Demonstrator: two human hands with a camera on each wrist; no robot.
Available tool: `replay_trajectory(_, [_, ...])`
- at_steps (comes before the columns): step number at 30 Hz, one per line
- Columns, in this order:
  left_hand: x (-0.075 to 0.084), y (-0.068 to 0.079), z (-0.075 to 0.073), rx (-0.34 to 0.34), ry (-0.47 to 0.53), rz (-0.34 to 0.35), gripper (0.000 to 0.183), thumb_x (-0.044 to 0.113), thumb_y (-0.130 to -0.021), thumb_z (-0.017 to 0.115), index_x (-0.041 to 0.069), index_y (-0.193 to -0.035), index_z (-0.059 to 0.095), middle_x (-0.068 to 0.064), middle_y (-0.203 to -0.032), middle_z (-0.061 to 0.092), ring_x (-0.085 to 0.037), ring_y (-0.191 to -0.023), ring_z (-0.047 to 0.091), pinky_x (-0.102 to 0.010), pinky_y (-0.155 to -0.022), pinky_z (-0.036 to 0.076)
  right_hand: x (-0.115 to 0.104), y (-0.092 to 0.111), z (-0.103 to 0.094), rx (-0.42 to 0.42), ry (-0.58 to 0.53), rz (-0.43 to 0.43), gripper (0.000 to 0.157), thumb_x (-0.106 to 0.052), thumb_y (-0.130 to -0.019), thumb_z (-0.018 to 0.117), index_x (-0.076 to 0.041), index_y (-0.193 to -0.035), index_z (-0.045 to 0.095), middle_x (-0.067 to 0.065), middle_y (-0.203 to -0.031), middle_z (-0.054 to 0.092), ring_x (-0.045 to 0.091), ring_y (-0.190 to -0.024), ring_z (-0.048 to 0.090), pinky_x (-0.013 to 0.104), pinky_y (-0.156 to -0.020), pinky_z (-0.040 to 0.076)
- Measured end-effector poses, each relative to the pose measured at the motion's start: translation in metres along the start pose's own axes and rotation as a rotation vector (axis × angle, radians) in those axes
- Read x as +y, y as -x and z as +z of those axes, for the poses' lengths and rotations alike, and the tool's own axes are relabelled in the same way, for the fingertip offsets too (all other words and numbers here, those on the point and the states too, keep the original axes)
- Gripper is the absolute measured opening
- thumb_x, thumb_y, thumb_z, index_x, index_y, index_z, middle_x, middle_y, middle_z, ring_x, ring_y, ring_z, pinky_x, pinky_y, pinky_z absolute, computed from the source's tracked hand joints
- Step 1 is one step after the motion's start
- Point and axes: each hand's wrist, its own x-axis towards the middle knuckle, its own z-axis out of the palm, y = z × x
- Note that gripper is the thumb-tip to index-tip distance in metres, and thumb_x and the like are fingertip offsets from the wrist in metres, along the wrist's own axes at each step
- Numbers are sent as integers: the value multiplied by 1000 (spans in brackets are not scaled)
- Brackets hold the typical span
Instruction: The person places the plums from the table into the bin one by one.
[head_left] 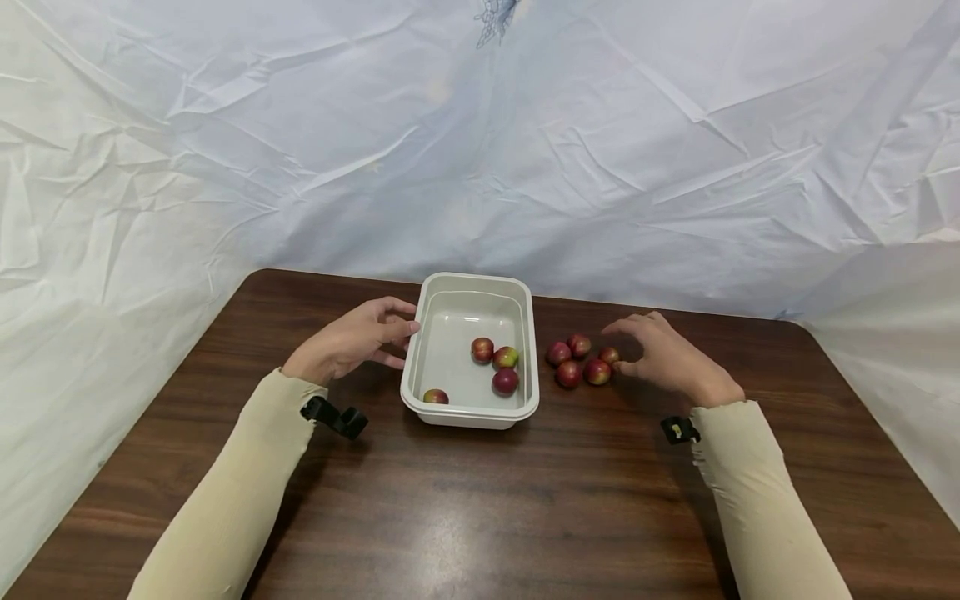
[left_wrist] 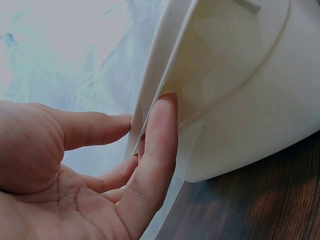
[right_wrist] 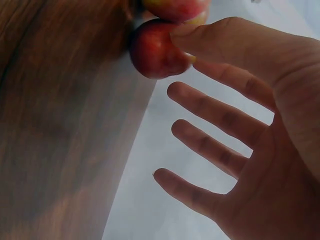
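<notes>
My left hand (head_left: 360, 340) pinches the left rim of an off-white plastic tub (head_left: 470, 417). In the left wrist view the thumb is on the rim and the fingers (left_wrist: 162, 135) curl against its outer wall. Several red plums, some with a yellow-green patch, lie inside the tub, such as one plum (head_left: 506, 382) on its right side. Right of the tub sits a cluster of loose plums (head_left: 568, 374). Over the cluster's right end, my right hand (head_left: 663, 354) has its fingers spread. Its thumb overlaps the nearest plum (right_wrist: 159, 50) in the right wrist view.
The dark wooden table (head_left: 465, 508) reaches to a white cloth backdrop (head_left: 480, 150) behind and at both sides. The tub stands near the table's back edge. Black camera mounts (head_left: 333, 417) are strapped on both wrists.
</notes>
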Motion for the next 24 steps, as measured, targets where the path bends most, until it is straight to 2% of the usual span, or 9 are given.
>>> replay_trajectory(7, [0, 0, 0, 2, -7, 5, 48, 18, -107, 55, 1, -148, 38, -25, -130, 60, -25, -103, 65, -41, -86, 63, 1, -2, 6, -22, -6, 24, 48, -5, -90, 74, -3, -136, 61, 21, -138, 60, 42, -131, 44, 61, -101, 45])
replay_trajectory(14, [0, 0, -1, -1, -10, 7, 48, 19, -107, 55, 1, -148, 38, -24, -129, 61, -25, -102, 66, -42, -86, 63, 8, -5, 13, -29, 19, -3, 45, -4, -89, 73, 0, -133, 63, 22, -129, 64, 44, -127, 51, 63, -104, 45])
replay_trajectory(20, [-1, 0, 0, 1, -5, 5, 47, 19, -107, 55, 1, -148, 38, -23, -128, 62, -25, -102, 66, -41, -86, 63, 11, -7, 14, -13, 18, -22, 42, -3, -89, 72, 0, -130, 64, 21, -123, 68, 42, -122, 58, 61, -101, 49])
replay_trajectory(24, [-1, 0, 0, 2, -4, 2, 48, 19, -107, 56, 1, -148, 38, -24, -130, 61, -26, -104, 66, -42, -86, 63, 10, -6, 14, -6, 15, -6, 41, -3, -90, 72, -1, -130, 65, 19, -122, 68, 40, -121, 59, 61, -101, 49])
